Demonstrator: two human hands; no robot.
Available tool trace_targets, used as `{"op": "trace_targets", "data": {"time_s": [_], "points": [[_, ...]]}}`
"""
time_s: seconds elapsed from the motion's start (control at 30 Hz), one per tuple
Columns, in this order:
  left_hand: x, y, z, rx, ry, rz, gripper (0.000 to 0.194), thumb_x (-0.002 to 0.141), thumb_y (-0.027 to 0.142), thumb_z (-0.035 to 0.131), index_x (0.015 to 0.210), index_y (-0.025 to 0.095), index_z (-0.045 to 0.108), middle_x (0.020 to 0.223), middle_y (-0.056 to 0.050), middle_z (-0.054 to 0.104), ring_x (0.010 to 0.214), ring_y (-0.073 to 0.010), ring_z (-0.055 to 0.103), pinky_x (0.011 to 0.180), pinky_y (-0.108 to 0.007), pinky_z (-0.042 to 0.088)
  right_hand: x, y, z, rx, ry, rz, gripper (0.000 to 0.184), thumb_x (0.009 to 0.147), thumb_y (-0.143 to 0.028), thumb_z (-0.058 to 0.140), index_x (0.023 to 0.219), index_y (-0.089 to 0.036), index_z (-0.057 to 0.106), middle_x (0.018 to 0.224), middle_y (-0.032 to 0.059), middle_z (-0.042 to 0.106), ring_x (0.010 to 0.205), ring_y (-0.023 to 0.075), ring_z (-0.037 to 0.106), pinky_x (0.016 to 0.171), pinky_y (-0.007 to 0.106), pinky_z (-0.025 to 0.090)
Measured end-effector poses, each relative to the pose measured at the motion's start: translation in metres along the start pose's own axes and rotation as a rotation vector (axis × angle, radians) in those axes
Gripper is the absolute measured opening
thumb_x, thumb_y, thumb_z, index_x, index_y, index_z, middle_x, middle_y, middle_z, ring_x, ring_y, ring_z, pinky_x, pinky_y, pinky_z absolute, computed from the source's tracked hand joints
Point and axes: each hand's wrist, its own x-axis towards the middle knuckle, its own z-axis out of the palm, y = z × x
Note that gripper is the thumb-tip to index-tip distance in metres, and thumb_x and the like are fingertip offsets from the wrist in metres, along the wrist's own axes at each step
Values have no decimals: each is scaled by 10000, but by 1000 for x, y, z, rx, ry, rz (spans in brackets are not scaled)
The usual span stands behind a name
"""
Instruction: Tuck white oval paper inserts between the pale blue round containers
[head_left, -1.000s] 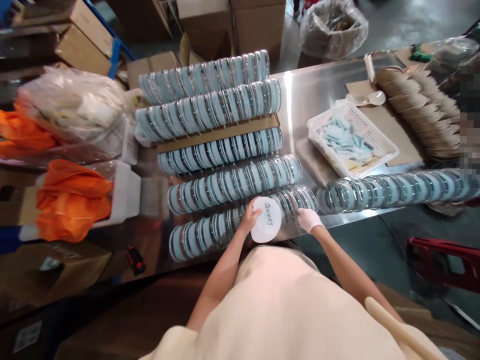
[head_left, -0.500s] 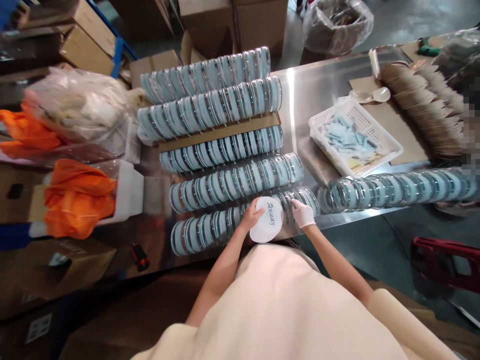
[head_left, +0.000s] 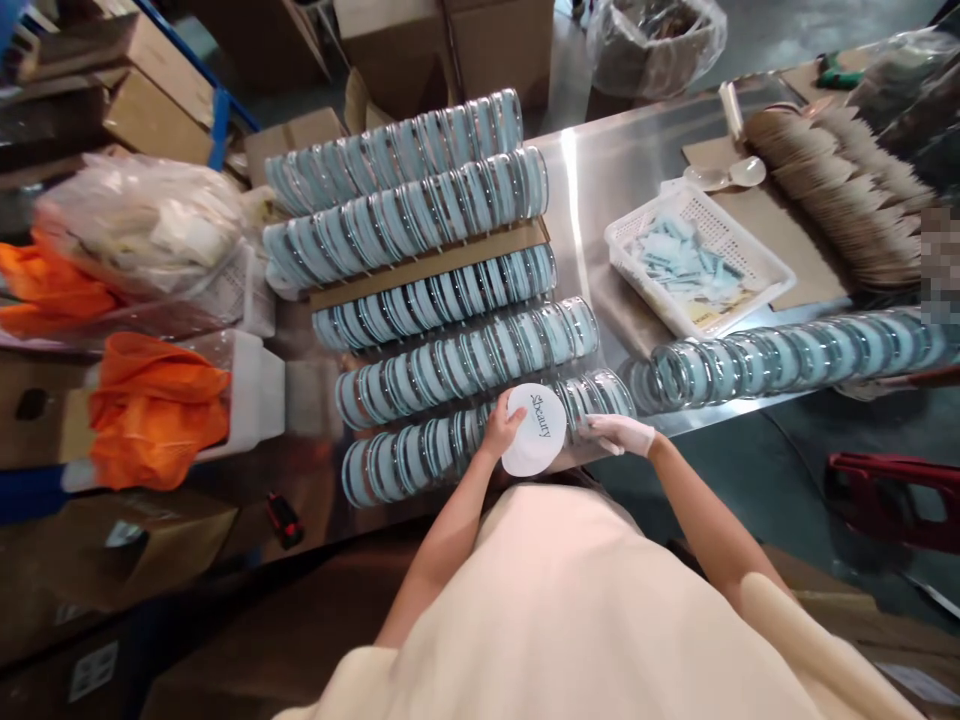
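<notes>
My bare left hand (head_left: 501,428) is closed on the edge of a round white disc (head_left: 537,432) with "beauty" printed across its face, the thumb lying on top. To the right of the disc, my right hand (head_left: 621,434) in a white glove points its fingers left, thumb apart, with nothing visible in it. Its fingertips are close to the disc and to the nearest row of round clear-rimmed containers (head_left: 405,465), which lie on edge with pale blue sides. I cannot tell whether they touch.
Several more rows of these containers (head_left: 465,345) lie behind on the metal table (head_left: 566,220), and another row (head_left: 795,360) runs right. A white basket (head_left: 626,265) holds small pale packets. Brown stacked pieces (head_left: 832,190) stand far right. An orange cloth (head_left: 157,410) hangs over a bin at left.
My right hand has drawn slightly right and turned, and its fingers now stretch out towards the disc. My left hand still holds the disc. The camera view has shifted a little.
</notes>
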Motion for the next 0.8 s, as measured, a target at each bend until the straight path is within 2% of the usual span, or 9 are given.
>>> {"op": "trace_targets", "data": {"time_s": [0.07,0.13,0.2,0.27,0.4,0.53,0.6,0.7,0.8], "points": [[2,2,1,-96,17,1,513,860,460,745,1271,192,594,1131,-101,745,1047,-260,696,972,-407,549,-7,-2,4,-83,114,-15,422,919,-464,536,1056,-150,782,678,49,728,464,134,541,479,227,448],[2,7,0,-211,27,-6,524,843,527,755,1214,192,598,1105,-92,741,1019,-244,692,942,-383,559,-11,-7,21,-223,361,5,396,943,-460,524,989,-176,797,763,84,767,644,188,676,633,263,534],[-1,14,-2,-280,5,-30,513,838,575,757,1150,195,610,1052,-72,740,955,-221,690,877,-348,571,-15,-15,45,-314,579,-51,366,933,-480,574,1074,-224,792,953,82,802,896,234,736,831,305,561],[-7,20,-6,-303,-54,-56,515,835,610,760,1104,190,631,1001,-57,740,887,-200,683,807,-314,569,-18,-21,67,-357,699,-148,414,884,-507,652,1215,-281,757,1107,46,798,1034,245,732,949,330,546],[-22,24,-10,-361,-201,-122,624,809,698,754,1123,168,655,986,-76,752,862,-206,687,789,-321,569,-21,-20,88,-263,706,-201,325,853,-458,664,1089,-271,788,1103,29,803,1026,233,744,951,329,563],[-30,20,-13,-330,-231,-120,629,782,711,773,1071,164,663,978,-74,743,880,-210,677,809,-324,560,-23,-9,97,-126,524,-134,354,779,-516,734,997,-243,792,1008,40,812,959,239,751,882,321,578],[-32,20,-18,-306,-244,-101,622,791,717,758,1061,166,659,964,-69,736,865,-206,670,796,-319,554,-25,-5,107,-93,508,-123,342,753,-516,743,957,-246,793,965,27,811,933,234,747,866,313,575],[-35,23,-31,-191,-345,-50,574,796,656,785,1086,172,677,1039,-74,736,943,-224,679,865,-332,549,-31,-1,114,-5,715,-128,319,779,-473,667,960,-244,793,990,18,807,970,232,734,883,305,567],[-40,23,-48,-63,-430,-25,496,810,525,811,1160,197,685,1155,-74,726,1079,-248,672,980,-356,526,-41,3,102,75,908,-90,414,825,-470,588,1059,-196,791,1004,61,803,927,247,732,836,313,575]]}}
